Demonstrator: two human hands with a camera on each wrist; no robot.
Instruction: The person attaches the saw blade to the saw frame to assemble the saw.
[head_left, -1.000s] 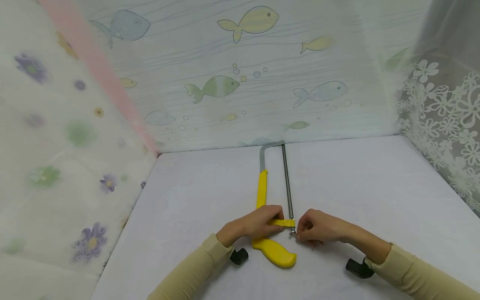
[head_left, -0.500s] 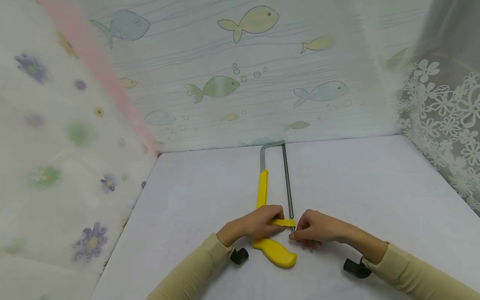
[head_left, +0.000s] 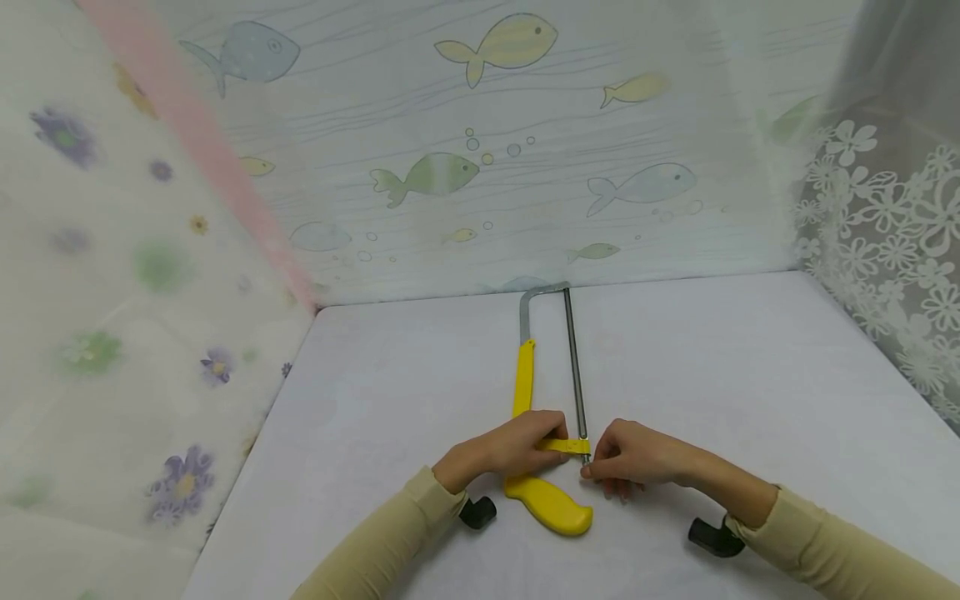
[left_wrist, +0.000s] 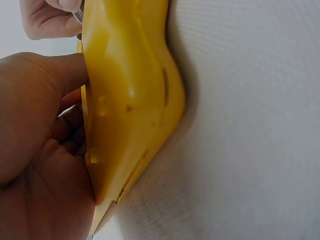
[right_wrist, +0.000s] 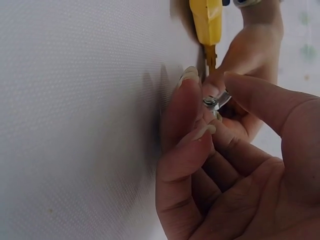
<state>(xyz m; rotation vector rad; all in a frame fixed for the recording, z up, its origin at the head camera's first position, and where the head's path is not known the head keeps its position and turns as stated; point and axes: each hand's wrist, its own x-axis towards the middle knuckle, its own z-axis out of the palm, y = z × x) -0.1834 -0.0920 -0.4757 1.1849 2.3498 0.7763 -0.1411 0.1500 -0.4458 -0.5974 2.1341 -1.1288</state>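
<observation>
A hacksaw point(head_left: 524, 379) lies on the white-covered table, its yellow handle point(head_left: 555, 506) toward me and its dark blade point(head_left: 574, 358) running along the right side. My left hand point(head_left: 521, 442) grips the yellow frame near the lower blade mount point(head_left: 573, 446); up close in the left wrist view, the thumb presses beside the yellow handle point(left_wrist: 135, 90). Just right of the mount, my right hand point(head_left: 637, 454) has its thumb and index finger at the metal wing nut point(right_wrist: 217, 101), pinching it. The other right fingers are curled below, near the cloth.
White cloth point(head_left: 405, 367) covers the table. A fish-patterned curtain point(head_left: 420, 108) stands behind its back edge, close to the hacksaw's far end. Flowered fabric point(head_left: 112, 333) hangs at left and lace point(head_left: 900, 233) at right. Black wrist-worn pieces point(head_left: 716, 537) sit by the sleeves.
My right thumb has moved left over the wing nut since a second ago, then shifted slightly back right. My left hand and the hacksaw have stayed in place.
</observation>
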